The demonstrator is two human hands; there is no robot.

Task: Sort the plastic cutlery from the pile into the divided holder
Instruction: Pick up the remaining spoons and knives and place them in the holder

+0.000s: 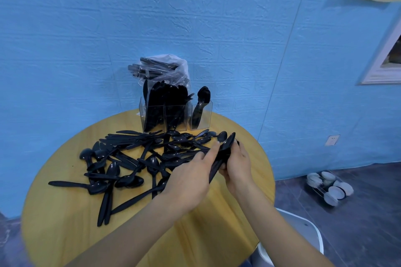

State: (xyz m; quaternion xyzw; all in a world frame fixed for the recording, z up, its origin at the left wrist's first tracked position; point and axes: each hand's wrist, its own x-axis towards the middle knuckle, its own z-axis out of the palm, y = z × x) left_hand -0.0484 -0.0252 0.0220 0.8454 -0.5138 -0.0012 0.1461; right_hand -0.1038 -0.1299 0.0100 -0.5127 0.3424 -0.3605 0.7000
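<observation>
A pile of black plastic cutlery (pixel 134 158), mostly spoons and knives, is spread over the round wooden table (pixel 65 234). At the table's far edge stands the clear divided holder (pixel 202 115); its left and middle compartments are packed with black pieces, and the right compartment holds a few spoons. My right hand (pixel 237 165) grips a stacked bundle of black spoons (pixel 226 147) at the pile's right end, bowls pointing toward the holder. My left hand (pixel 191 178) is beside it, its fingers extended and touching the bundle.
A clear plastic bag of more black cutlery (pixel 160 67) lies on top of the holder against the blue wall. A white stool (pixel 303 230) stands at the table's right. A wire rack of white bowls (pixel 329 186) sits on the dark floor at right.
</observation>
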